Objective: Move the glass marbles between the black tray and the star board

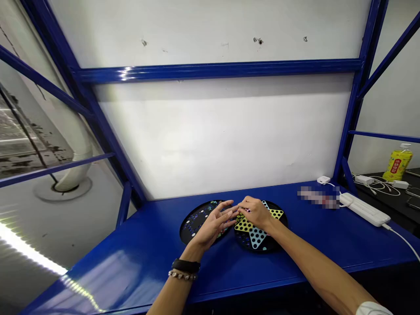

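A white wall [213, 144] is crossed by a blue metal bar [216, 71] above a blue table [138, 245]; at left, a bright strip of light [29, 250] is seen.

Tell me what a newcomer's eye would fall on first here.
Probably the yellow and pale blue star with its dark holes, partly covered by the right hand above the blue desk. Just left of it, the left hand spreads its fingers over a dark round tray. At the far right, a bright yellow bottle also stands out.
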A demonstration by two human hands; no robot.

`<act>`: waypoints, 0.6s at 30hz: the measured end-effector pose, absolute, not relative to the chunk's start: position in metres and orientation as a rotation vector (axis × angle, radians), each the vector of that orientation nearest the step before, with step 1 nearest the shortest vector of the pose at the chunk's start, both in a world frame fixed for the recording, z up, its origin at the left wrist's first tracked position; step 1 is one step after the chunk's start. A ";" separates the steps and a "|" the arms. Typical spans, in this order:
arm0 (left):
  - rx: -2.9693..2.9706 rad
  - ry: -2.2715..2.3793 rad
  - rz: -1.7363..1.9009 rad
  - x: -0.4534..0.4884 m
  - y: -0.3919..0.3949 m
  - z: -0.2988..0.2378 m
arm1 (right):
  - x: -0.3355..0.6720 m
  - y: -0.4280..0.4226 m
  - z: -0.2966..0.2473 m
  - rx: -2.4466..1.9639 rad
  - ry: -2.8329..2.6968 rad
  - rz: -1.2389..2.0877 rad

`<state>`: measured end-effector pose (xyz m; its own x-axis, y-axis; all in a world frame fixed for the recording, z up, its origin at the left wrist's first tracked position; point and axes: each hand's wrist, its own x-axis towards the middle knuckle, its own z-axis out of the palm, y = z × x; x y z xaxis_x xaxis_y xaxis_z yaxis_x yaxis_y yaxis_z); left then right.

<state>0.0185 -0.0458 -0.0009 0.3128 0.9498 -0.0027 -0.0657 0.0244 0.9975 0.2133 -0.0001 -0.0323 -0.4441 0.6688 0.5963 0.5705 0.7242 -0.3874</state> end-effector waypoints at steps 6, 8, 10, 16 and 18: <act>1.294 1.125 1.245 -0.011 -0.035 0.004 | 0.242 0.023 -0.036 -1.462 -2.166 0.289; 1.277 1.170 1.300 -0.025 -0.032 0.005 | 0.247 0.026 -0.039 -1.528 -2.174 0.307; 1.264 1.197 1.338 -0.037 -0.030 0.006 | 0.248 0.026 -0.041 -1.537 -2.180 0.321; 1.301 1.277 1.326 -0.058 -0.026 0.000 | 0.251 0.024 -0.045 -1.538 -2.159 0.325; 1.343 1.307 1.316 -0.062 -0.025 -0.001 | 0.253 0.026 -0.046 -1.539 -2.134 0.315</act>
